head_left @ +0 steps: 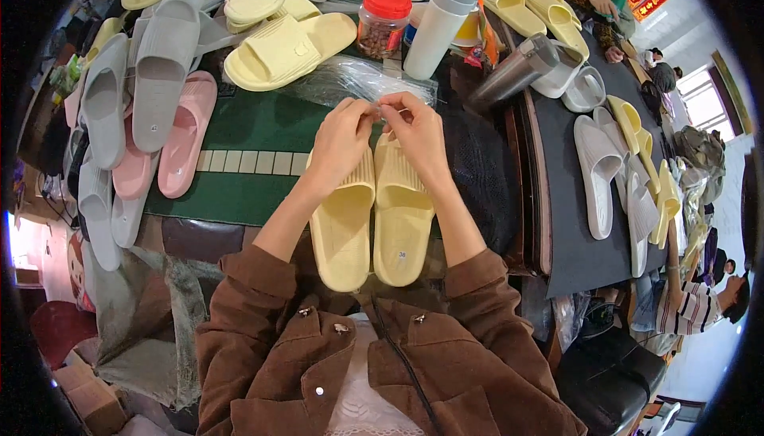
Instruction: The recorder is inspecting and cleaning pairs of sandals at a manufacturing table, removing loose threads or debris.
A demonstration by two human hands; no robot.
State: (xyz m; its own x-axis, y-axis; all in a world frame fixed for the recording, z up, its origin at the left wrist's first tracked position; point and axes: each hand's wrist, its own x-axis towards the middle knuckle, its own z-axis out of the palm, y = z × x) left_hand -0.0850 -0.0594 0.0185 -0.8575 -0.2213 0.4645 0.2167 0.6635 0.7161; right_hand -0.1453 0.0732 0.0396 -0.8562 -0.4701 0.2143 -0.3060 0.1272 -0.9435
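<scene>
A pair of pale yellow slippers, the left slipper and the right slipper, lies side by side in front of me, toes pointing away. Over the toe ends, my left hand and my right hand meet with thumbs and fingertips pinched close together. Something tiny and see-through seems to be between the fingertips; its kind is too small to tell. A small white size sticker is on the right slipper's footbed. Just beyond my fingers lies a bunch of thin transparent plastic strands.
Grey slippers, pink slippers and yellow slippers crowd the green mat. A red-lidded jar, a white bottle and a steel tumbler stand beyond. On the right, a dark table bears more slippers; people sit past it.
</scene>
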